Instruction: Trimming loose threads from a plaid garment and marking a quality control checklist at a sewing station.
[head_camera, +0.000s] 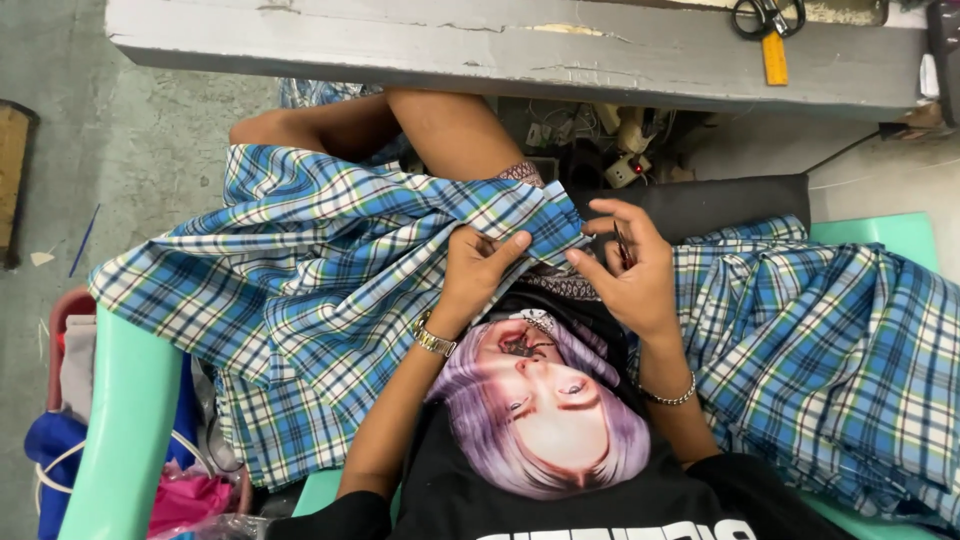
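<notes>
Both hands meet on the blue plaid fabric (330, 270) draped across the lap. The left hand (478, 268) is pinched on a folded edge strip, which runs roughly left to right toward the right hand (630, 270). The right hand's fingers curl around a small dark tool, probably a thread snipper (621, 245), held near-upright just beside the strip's end. The left hand has the firmer hold. Scissors (768, 15) lie far off on the grey worktop's (400, 45) far right edge.

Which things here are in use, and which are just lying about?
In use: plaid cloth, gripped by left hand; small dark tool, in right hand.

Lying about: scissors and yellow ruler on bench; bags on floor; cables under bench.
</notes>
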